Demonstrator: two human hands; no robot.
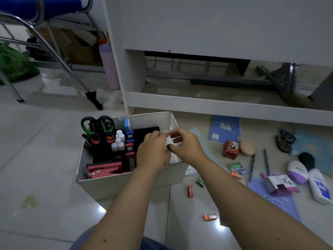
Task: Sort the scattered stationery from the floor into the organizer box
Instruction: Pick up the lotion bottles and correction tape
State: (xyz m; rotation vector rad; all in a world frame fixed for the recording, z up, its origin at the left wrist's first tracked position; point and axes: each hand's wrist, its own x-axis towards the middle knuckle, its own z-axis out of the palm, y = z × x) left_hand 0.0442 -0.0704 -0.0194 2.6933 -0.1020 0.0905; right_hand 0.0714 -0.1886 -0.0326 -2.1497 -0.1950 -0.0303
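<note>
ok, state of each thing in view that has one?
organizer box: open-topped, partly filled
scissors: upright in box, closed
left hand: over box, fingers curled on white item
right hand: over box, pinching same white item
blue notebook: closed, flat on floor
white bottle: lying on floor
</note>
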